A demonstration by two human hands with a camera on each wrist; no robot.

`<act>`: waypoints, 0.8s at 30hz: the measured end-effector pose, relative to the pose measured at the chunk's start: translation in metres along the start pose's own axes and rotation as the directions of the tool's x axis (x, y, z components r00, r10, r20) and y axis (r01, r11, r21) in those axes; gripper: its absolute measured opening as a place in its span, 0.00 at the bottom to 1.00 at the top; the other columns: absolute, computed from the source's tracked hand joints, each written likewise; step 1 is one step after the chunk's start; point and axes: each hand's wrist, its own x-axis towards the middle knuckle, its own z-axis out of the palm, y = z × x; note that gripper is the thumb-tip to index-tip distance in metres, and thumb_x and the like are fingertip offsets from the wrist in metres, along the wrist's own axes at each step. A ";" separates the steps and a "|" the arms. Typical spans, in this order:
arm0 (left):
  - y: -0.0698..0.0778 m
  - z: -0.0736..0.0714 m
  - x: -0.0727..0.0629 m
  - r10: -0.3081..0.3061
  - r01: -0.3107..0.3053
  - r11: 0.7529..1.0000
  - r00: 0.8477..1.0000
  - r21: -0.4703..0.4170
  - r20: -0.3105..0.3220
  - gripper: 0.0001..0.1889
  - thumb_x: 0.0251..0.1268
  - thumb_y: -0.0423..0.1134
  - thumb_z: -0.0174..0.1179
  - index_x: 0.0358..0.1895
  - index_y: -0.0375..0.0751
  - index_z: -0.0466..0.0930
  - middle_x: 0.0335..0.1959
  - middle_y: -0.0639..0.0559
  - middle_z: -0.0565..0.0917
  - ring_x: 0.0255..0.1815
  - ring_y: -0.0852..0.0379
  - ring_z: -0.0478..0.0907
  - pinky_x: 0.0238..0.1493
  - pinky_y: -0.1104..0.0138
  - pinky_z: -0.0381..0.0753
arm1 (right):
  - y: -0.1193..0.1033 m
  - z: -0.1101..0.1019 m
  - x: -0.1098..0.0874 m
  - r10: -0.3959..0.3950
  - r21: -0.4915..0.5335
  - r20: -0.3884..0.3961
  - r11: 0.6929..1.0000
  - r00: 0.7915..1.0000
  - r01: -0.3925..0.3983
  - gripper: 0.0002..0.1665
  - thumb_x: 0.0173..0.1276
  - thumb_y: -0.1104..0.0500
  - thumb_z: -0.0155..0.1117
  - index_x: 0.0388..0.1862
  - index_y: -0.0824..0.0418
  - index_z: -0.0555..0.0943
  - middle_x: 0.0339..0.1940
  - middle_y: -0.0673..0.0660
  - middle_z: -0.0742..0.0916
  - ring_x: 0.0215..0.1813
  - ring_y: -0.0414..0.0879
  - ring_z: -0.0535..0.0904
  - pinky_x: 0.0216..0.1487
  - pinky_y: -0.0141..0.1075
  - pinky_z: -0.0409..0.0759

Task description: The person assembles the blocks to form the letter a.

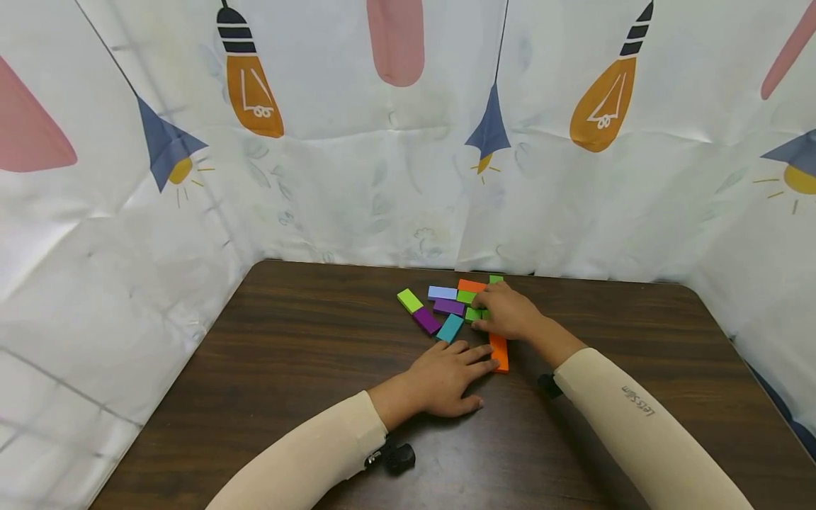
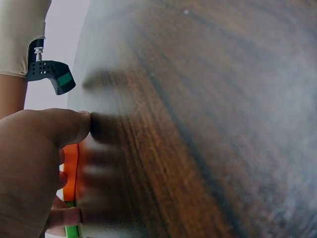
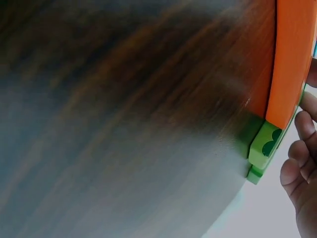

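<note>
Fingers spread, my left hand (image 1: 446,379) rests low over the tabletop, its fingertips at the near orange block (image 1: 500,354). My right hand (image 1: 508,312) reaches over the green blocks just beyond, partly covering them; one green block (image 1: 473,315) shows by its fingertips and another (image 1: 496,280) pokes out past it. In the right wrist view, the loosely bent fingers (image 3: 303,148) are beside the orange block and a green block (image 3: 262,146) with a dark green pattern. Whether they touch the blocks is hidden. The left wrist view shows the left thumb (image 2: 74,126) near the wood.
Left of the right hand lie a teal block (image 1: 450,329), a purple one (image 1: 449,307), a lavender one (image 1: 443,292), a dark purple one (image 1: 426,321) and a lime one (image 1: 410,301). Another orange block (image 1: 472,285) lies behind. A printed curtain (image 1: 395,191) hangs beyond the table (image 1: 287,354).
</note>
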 end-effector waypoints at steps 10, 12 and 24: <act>0.000 0.001 0.000 -0.007 0.007 1.000 1.000 0.009 0.001 0.37 0.73 0.67 0.51 0.81 0.61 0.59 0.81 0.59 0.58 0.75 0.54 0.62 0.72 0.54 0.65 | -0.003 -0.005 0.000 0.011 0.029 -0.009 1.000 1.000 -0.011 0.17 0.68 0.50 0.73 0.51 0.55 0.87 0.55 0.57 0.84 0.61 0.57 0.72 0.61 0.52 0.77; 0.000 0.001 0.000 -0.008 0.008 1.000 1.000 0.008 0.005 0.37 0.74 0.67 0.51 0.82 0.61 0.58 0.82 0.59 0.58 0.75 0.53 0.61 0.72 0.53 0.65 | -0.004 -0.005 0.001 0.013 0.024 -0.003 1.000 1.000 -0.013 0.19 0.67 0.49 0.74 0.54 0.55 0.87 0.56 0.58 0.83 0.60 0.57 0.72 0.61 0.53 0.77; 0.000 0.002 0.001 -0.009 0.009 1.000 1.000 -0.015 0.011 0.37 0.74 0.66 0.51 0.81 0.62 0.59 0.81 0.60 0.59 0.76 0.53 0.61 0.72 0.52 0.65 | -0.002 -0.008 0.001 0.026 0.059 0.000 0.998 1.000 -0.025 0.21 0.66 0.50 0.74 0.54 0.58 0.85 0.56 0.57 0.84 0.63 0.58 0.72 0.62 0.53 0.77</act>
